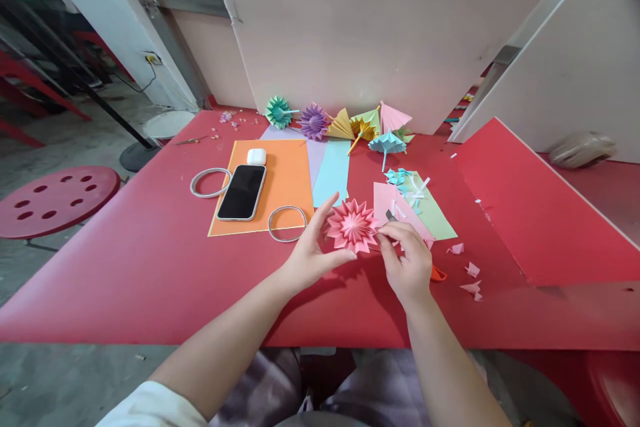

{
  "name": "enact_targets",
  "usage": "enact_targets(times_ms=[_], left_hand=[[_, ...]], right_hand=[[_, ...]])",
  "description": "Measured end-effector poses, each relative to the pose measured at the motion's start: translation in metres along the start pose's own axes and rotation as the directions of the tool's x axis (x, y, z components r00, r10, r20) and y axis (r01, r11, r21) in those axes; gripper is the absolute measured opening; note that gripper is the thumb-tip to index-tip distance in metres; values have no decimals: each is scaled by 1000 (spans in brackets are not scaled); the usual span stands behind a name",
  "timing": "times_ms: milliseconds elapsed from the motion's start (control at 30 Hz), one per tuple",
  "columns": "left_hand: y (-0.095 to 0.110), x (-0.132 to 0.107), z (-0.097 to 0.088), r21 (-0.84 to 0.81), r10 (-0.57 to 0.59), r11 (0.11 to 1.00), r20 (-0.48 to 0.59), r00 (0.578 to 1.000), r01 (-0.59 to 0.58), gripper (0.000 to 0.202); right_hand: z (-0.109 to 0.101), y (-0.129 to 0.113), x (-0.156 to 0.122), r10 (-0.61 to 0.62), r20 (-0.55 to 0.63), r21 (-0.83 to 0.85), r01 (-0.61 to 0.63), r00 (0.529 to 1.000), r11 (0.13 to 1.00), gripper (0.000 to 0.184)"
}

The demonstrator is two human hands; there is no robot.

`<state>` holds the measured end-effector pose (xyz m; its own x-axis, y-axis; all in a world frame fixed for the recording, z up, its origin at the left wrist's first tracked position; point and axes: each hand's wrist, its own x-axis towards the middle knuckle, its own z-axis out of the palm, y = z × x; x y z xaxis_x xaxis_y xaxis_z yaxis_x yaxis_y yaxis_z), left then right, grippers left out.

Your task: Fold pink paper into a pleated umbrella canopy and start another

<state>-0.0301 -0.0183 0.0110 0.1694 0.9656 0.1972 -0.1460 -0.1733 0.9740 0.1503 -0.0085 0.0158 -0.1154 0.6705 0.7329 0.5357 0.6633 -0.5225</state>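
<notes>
A pink pleated paper rosette (351, 225) is held just above the red table (150, 280). My left hand (313, 250) grips its left and lower edge between thumb and fingers. My right hand (407, 260) pinches the rosette's right edge with closed fingers. Under my right hand an orange scissor handle (438, 273) peeks out. A pink sheet (387, 203) and a green sheet (434, 213) lie just behind the rosette, strewn with light blue and white paper strips (406, 181).
An orange sheet (287, 177) holds a black phone (243, 191), a white earbud case (257, 156) and a tape ring (287, 223); another ring (210, 182) lies left. Finished paper rosettes and umbrellas (345, 123) line the white board. Pink scraps (471, 279) lie right. A red stool (55, 200) stands left.
</notes>
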Motion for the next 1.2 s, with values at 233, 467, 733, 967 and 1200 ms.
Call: enact_targets(times_ms=[233,467,733,967,1200], left_hand=[[-3,4,0,-276,-240,928,70,968,250,52],[4,7,2,-283,-200,939,11,980,195,38],[-4,8,-2,-203,-273,938,66,960,281,39],[-14,7,-4,-225,-85,966,178,980,125,76],[-20,7,-4,97,-26,995,43,999,22,58]], right_hand=[[-2,-2,-1,286,84,95,-293,955,951,11],[-2,5,-1,416,276,341,-493,867,801,35],[-3,-3,9,625,334,252,-706,706,663,28],[-2,-3,9,734,260,283,-777,627,563,28],[-3,-5,11,751,310,382,-800,583,463,25]])
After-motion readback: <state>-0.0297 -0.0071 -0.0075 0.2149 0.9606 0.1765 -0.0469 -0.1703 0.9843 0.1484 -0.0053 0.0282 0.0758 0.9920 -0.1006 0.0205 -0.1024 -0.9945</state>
